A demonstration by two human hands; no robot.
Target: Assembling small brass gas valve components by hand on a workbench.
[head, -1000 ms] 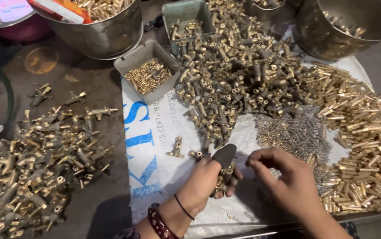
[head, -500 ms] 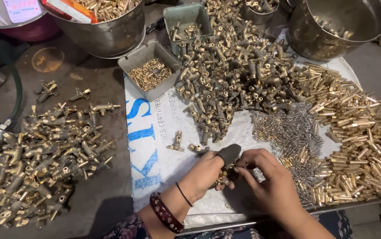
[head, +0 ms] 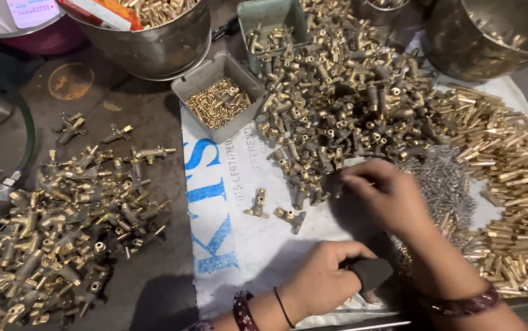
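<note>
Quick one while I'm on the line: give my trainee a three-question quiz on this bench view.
1. True or false: the right hand reaches into the central heap of brass fittings.
2. What lies in the small grey tray? A) springs B) small brass pieces C) nothing
3. Fill in: the left hand rests on the white ____, a dark cover on its thumb.

Key: 1 true; 2 B; 3 sack
</note>
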